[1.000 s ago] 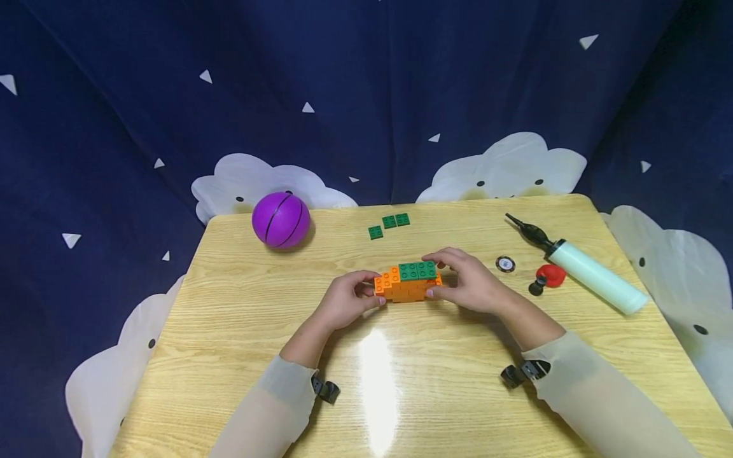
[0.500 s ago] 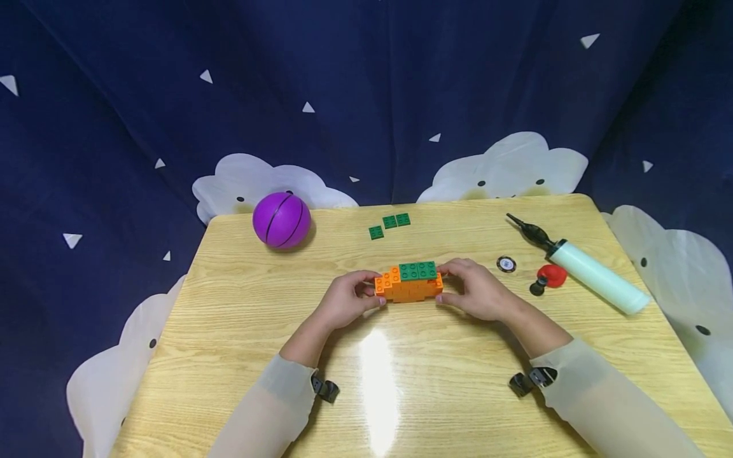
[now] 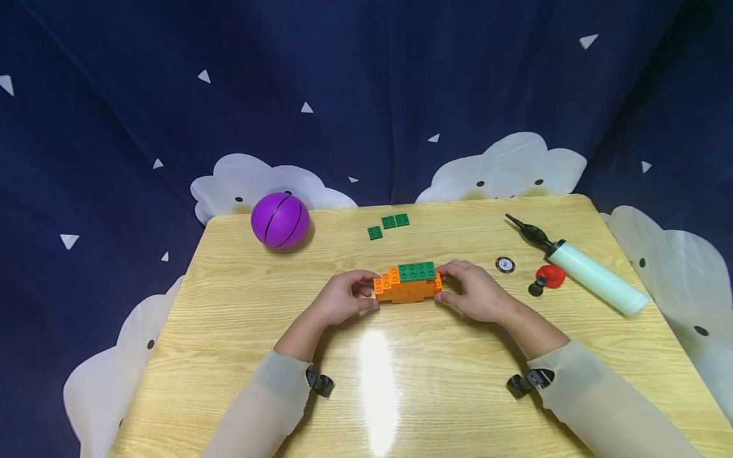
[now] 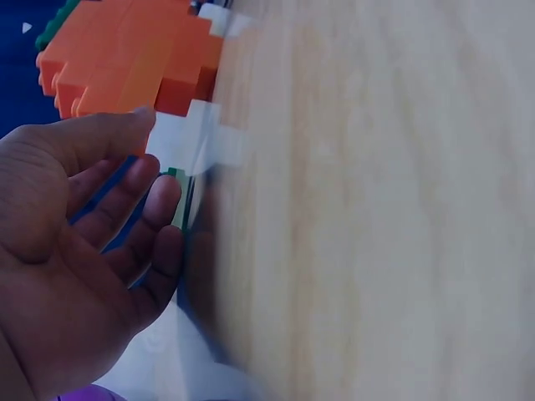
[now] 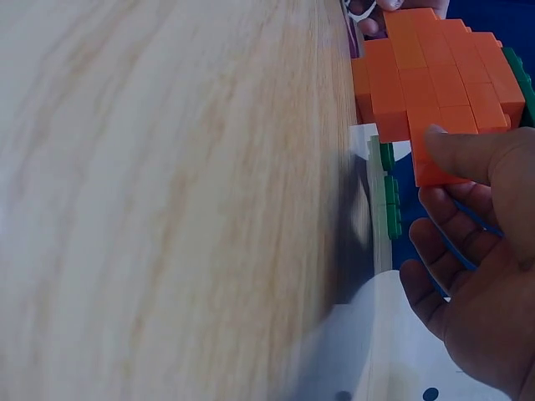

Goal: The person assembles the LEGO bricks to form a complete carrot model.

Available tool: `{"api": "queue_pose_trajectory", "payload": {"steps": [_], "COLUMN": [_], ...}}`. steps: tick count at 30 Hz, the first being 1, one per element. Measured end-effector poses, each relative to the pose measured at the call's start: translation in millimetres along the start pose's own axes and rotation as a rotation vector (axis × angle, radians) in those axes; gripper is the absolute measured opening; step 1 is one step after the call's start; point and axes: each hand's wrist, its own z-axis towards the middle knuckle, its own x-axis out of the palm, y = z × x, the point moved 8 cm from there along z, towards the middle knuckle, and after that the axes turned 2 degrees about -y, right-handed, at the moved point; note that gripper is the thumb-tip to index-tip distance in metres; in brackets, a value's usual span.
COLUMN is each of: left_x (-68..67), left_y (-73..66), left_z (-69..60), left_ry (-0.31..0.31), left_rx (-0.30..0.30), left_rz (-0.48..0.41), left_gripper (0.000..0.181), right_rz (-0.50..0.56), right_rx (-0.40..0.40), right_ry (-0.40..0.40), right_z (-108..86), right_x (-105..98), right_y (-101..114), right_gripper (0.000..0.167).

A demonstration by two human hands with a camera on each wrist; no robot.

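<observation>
A stepped block of orange toy bricks (image 3: 408, 292) sits on the table, topped by green bricks (image 3: 417, 271). My left hand (image 3: 342, 300) pinches its left end, thumb at the front and forefinger behind. In the left wrist view that thumb lies at the very edge of the orange bricks (image 4: 134, 67), with the other fingers loosely bent. At the opposite end, my right hand (image 3: 476, 292) pinches the build the same way. The right wrist view shows its thumb flat against the orange face (image 5: 439, 75); the forefinger is partly hidden behind.
Small green bricks (image 3: 389, 222) lie behind the build. A purple ball (image 3: 280, 221) rests at the back left of the wooden table (image 3: 229, 356). On the right are a round chip (image 3: 505, 264), a red item (image 3: 552, 276), a black piece (image 3: 536, 287) and a hand pump (image 3: 595, 275).
My right hand has shifted from the green top to the right end of the brick build. My left hand has slid slightly outward to the left. The build stays nearly in place.
</observation>
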Motion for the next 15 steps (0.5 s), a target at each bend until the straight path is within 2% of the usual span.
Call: {"api": "queue_pose_trajectory", "payload": {"steps": [7,15], "left_x": [-7.7,-21.0], "left_y": [-0.3,-5.3], "left_z": [6.7,24.7], "left_ry": [0.010,-0.054], "left_rx": [0.010,0.029], "left_rz": [0.025,0.043], "left_gripper": [0.045,0.042], "right_rz": [-0.005,-0.007], "right_rx": [0.015,0.004], "right_ry": [0.008,0.006], "right_z": [0.1,-0.4], "right_x": [0.6,0.0], "right_y": [-1.0,1.3], "right_gripper": [0.047,0.049]}}
